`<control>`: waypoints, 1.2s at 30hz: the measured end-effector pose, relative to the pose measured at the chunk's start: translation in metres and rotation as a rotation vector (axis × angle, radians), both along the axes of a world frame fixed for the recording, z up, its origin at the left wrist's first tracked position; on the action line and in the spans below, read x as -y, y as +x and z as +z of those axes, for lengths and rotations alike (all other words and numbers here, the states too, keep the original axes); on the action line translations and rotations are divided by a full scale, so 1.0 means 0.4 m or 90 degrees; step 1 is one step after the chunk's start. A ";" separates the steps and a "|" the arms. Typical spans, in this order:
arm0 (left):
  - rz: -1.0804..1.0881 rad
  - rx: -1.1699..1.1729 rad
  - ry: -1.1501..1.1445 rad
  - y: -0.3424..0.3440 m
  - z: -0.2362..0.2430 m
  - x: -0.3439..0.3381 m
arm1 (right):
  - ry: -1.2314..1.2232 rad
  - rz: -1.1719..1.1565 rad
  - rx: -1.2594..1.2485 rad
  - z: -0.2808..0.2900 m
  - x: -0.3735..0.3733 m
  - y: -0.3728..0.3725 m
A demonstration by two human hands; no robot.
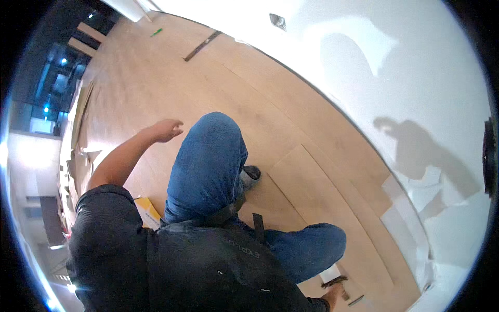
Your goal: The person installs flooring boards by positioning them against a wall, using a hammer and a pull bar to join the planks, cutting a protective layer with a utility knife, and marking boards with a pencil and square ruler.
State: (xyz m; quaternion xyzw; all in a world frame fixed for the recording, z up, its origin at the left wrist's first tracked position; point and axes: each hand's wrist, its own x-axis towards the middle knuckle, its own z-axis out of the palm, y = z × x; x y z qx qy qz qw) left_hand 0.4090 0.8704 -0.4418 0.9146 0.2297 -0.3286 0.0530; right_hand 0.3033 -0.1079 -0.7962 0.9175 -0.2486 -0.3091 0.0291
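Note:
My left hand hangs in the air beside my raised left knee, over the wood plank floor. Its fingers are loosely bent, the thumb sits apart, and nothing shows in it. Low at the right, past my other bent knee, my right hand is closed around the handle of what looks like a hammer with a dark head. Part of that hand is cut off by my sleeve and the picture's edge. A small dark strip lies on the floor beside it.
A white wall curves along the right, with white sheeting at its foot. A dark flat bar and a small green object lie farther off. A yellow and white package lies at my left, near stacked boards.

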 end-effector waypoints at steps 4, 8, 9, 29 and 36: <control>0.255 0.096 -0.068 -0.337 -0.153 -0.047 | -0.002 0.045 0.027 0.140 -0.102 0.248; 0.144 -0.354 -0.095 -0.549 -0.438 -0.020 | 0.025 0.055 0.045 0.138 -0.196 0.328; 0.112 -0.413 -0.127 -0.587 -0.466 -0.041 | 0.040 0.058 0.037 0.124 -0.249 0.336; 0.235 0.219 0.066 0.949 -0.672 -0.854 | -0.089 0.051 -0.171 0.499 -0.678 0.529; 0.272 0.234 0.209 1.111 -0.761 -1.189 | -0.219 -0.008 -0.323 0.864 -0.751 0.581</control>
